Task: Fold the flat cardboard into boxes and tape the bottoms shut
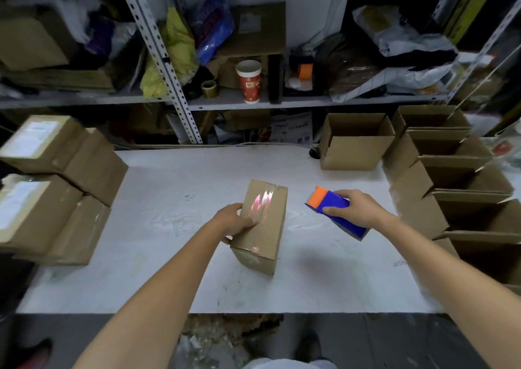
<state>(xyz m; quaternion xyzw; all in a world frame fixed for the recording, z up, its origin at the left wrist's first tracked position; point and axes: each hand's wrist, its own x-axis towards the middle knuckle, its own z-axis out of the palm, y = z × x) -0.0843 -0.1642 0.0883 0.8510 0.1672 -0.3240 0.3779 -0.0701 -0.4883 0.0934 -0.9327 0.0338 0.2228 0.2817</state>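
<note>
Now left hand (235,219) gripping glossy-taped cardboard box (260,227), right hand (356,208) holding blue dispenser (337,213)

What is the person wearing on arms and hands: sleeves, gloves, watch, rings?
Nothing visible. Left arm and right arm are bare along all that shows, no sleeve edge in frame. Left hand and right hand are ungloved; no watch, bracelet or ring can be seen.

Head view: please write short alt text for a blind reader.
A person's left hand holds a taped cardboard box on a white table, while the right hand grips a blue and orange tape dispenser. Open boxes line the right side.
</note>
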